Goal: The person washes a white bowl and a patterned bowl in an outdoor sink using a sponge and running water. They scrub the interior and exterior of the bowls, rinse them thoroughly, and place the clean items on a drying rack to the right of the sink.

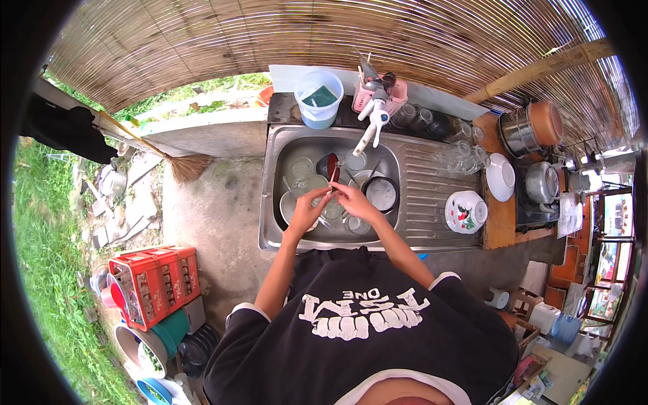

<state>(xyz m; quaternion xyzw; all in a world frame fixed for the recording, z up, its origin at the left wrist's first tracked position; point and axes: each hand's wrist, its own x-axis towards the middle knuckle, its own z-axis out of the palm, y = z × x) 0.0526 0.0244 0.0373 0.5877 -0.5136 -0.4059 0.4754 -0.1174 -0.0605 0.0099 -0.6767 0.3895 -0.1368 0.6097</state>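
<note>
Over the stainless-steel sink basin [279,157], my left hand [308,206] and my right hand [355,200] meet at the fingertips. Between them they pinch a slim, pale utensil [333,177]; its exact kind is too small to tell. Just beyond the fingertips lies a dark bowl with a red inside [331,165]. To the right of my right hand, a black-rimmed pan [381,194] holds whitish liquid. A pale bowl [287,206] sits beside my left hand, partly hidden by it. Glass mugs [356,161], clear glassware [302,168] and spoons lie around the basin.
The faucet [373,131] reaches over the basin's back edge. Behind stand a white bucket with a green scouring pad [320,96] and a pink utensil basket [397,93]. The ribbed drainboard [422,187] carries a floral bowl stack [466,212] and glass mugs [458,154].
</note>
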